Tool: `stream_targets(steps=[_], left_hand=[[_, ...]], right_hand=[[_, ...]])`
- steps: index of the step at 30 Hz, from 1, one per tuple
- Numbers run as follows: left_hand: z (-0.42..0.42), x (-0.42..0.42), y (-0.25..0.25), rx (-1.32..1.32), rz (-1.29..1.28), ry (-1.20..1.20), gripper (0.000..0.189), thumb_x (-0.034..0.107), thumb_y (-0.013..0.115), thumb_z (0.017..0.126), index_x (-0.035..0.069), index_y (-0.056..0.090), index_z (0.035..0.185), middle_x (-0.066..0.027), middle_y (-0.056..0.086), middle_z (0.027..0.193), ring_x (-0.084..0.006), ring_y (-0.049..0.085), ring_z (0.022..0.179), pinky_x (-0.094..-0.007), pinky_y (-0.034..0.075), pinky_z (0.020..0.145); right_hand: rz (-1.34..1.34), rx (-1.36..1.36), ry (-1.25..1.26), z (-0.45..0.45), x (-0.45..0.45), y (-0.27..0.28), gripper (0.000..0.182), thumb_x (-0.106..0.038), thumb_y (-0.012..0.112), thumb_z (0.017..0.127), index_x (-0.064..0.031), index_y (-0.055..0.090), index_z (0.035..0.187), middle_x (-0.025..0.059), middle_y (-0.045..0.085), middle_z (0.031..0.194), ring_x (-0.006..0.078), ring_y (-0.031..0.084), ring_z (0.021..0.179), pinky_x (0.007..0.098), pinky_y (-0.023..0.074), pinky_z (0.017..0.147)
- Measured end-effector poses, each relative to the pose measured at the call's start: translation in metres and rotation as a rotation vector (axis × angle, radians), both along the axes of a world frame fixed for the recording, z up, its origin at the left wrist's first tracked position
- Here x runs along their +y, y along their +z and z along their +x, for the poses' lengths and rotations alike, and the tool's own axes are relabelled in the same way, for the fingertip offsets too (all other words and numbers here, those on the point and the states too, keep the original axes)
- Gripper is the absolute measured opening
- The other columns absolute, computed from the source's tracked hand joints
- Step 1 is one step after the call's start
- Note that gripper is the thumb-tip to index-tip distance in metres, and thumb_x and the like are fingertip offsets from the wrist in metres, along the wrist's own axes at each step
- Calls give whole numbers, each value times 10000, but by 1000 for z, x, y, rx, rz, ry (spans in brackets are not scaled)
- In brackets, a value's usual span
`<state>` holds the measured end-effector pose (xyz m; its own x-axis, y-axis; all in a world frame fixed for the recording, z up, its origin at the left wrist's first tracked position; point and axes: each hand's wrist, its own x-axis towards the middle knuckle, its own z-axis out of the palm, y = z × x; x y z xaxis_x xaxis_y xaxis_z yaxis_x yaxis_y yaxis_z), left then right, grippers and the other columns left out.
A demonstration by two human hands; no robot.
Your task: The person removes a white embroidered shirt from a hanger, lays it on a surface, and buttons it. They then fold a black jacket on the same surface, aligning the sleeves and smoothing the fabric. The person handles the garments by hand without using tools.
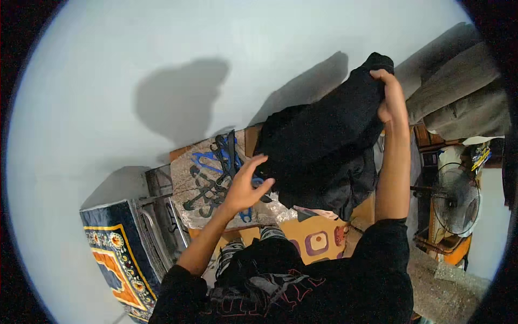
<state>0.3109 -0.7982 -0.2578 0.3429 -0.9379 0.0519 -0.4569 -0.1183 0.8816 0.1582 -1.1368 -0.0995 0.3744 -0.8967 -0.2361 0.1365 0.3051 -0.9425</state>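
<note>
A black cloth garment (323, 133) hangs from my raised right hand (386, 95), whose thumb and fingers grip its upper end. My left hand (247, 186) is beside the garment's lower left edge, fingers apart, with nothing seen between them. Whether its fingertips touch the cloth I cannot tell. Several black plastic clothes hangers (206, 192) and some blue hangers (207, 160) lie on a patterned cloth (182, 172) below and left of that hand. The garment hides part of this surface.
A rack at the left bears a dark blue and orange patterned rug (117, 255). Grey garments (457, 81) hang at the upper right, above a black fan (455, 198). A yellow patterned mat (299, 227) lies below the garment. A pale wall (101, 52) rises behind.
</note>
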Motion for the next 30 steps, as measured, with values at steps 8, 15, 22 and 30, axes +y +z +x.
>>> stream_targets(steps=[8, 15, 22, 30], left_hand=[[-12, -120, 186, -368, -506, 189, 974, 324, 878, 673, 16, 372, 1446, -250, 506, 1365, -390, 541, 1224, -451, 447, 1013], [71, -112, 237, -124, -493, 239, 292, 172, 709, 876, -22, 684, 1093, -80, 725, 962, -151, 654, 864, -312, 519, 816], [76, -118, 321, -125, -576, 98, 344, 152, 689, 868, -5, 667, 1173, -122, 703, 1058, -191, 650, 937, -322, 516, 858], [153, 6, 443, -519, -539, 363, 375, 129, 701, 842, 23, 637, 1196, -106, 689, 1016, -173, 638, 904, -322, 521, 846]], right_hand=[[-563, 164, 93, 43, 94, 87, 340, -294, 712, 861, 8, 573, 789, -5, 504, 699, 128, 494, 643, 284, 406, 566], [-744, 36, 499, -74, 46, 116, 522, -105, 649, 918, -51, 499, 1415, 110, 636, 1261, 207, 571, 1188, 349, 462, 996], [-776, 348, 386, -43, 61, 5, 1011, -239, 865, 677, -148, 317, 1522, 176, 450, 1485, 393, 442, 1343, 507, 396, 1059], [-1175, 509, -98, -38, 34, 117, 455, -274, 709, 807, 2, 662, 1165, 195, 725, 946, 236, 707, 844, 346, 533, 805]])
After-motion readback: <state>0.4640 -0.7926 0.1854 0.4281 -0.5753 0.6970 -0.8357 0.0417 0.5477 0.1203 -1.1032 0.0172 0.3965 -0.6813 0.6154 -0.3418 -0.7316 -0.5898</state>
